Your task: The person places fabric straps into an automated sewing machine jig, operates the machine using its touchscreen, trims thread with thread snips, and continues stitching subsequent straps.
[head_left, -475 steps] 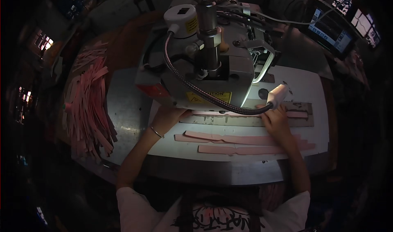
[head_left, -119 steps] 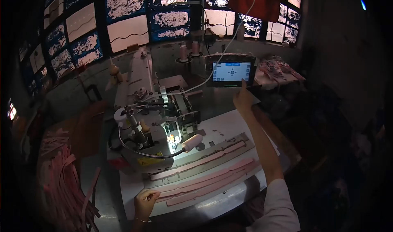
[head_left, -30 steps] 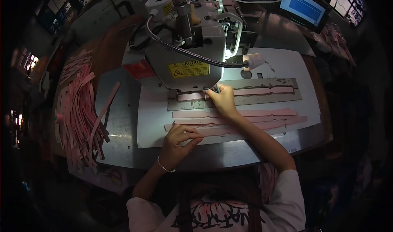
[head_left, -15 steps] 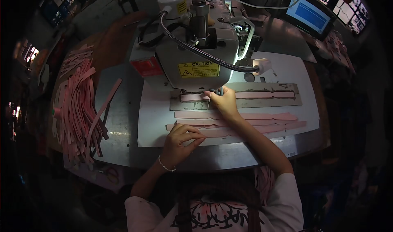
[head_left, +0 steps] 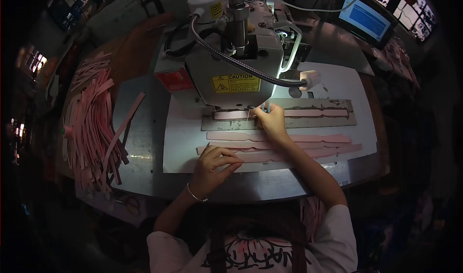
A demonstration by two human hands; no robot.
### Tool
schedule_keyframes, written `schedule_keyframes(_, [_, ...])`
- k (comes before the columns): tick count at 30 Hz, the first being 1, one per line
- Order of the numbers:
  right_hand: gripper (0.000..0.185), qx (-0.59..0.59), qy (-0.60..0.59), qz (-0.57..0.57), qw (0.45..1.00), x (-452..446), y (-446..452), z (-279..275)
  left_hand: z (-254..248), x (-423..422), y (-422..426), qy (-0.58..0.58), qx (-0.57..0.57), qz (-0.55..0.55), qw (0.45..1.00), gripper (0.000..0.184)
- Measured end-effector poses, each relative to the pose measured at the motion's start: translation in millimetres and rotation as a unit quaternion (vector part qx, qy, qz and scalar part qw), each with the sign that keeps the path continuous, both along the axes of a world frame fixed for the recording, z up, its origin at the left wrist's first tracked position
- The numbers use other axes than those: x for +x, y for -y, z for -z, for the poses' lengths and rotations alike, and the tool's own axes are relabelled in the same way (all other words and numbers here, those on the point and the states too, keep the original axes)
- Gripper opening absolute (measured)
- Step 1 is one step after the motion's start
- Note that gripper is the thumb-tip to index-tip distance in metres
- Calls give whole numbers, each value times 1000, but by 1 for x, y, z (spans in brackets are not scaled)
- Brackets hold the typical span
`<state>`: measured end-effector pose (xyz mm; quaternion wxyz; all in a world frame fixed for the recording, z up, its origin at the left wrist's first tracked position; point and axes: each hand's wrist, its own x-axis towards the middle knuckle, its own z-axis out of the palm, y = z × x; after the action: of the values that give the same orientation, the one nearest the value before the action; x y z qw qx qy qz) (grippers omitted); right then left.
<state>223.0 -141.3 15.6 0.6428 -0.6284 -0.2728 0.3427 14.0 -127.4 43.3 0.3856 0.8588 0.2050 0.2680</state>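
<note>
My left hand (head_left: 213,167) is pinched at the left part of the loose pink strips (head_left: 308,151) on the white board (head_left: 185,128); anything between its fingertips is too small to make out. My right hand (head_left: 271,122) is closed under the sewing machine head (head_left: 231,61), beside the needle area, over a pink strip (head_left: 316,112) lying in a grey template plate (head_left: 289,123). A small grey-blue piece shows at its fingers, and I cannot make out what it is. A thin thread hangs just left of these fingers.
A heap of pink strips (head_left: 94,128) lies on the left of the table, one strip (head_left: 128,116) apart from it. A flexible lamp (head_left: 309,79) arches across the machine head. A lit screen (head_left: 365,17) stands at the back right. Scissors (head_left: 131,204) lie low at the left.
My right hand has come from the screen to the needle area and has just shifted slightly right. My left hand keeps its pinch near the strips. The screen shows a different page than before.
</note>
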Motion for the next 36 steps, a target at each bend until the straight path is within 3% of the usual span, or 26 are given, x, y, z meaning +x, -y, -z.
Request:
schedule_keyframes(4, [11,-30,-193,-76,978,13,27,-8,-2,2,0,7,13,10,1000,11])
schedule_keyframes(5, [11,-30,-194,-74,978,11,32,-11,-2,4,1,6,12,12,1000,11])
schedule_keyframes(9, [12,21,2,-57,998,-5,50,-24,-3,9,4,19,-6,34,999,11])
schedule_keyframes(14, [13,-81,-76,-202,973,2,81,-34,-13,13,10,28,-61,23,998,13])
schedule_keyframes(16, [16,5,8,-141,990,4,74,-23,-11,15,12,28,-59,26,998,13])
schedule_keyframes(20, [16,22,27,-95,995,11,32,-8,-11,20,14,32,-46,40,998,12])
schedule_keyframes(29, [8,-19,136,-76,988,5,-10,-4,-7,12,10,33,-46,16,998,12])
schedule_keyframes(34, [12,-48,188,-72,978,5,-11,-10,-4,8,7,48,-48,15,998,12])
schedule_keyframes(36, [13,-44,142,-77,986,8,-9,-8,-3,6,7,42,-65,3,997,12])
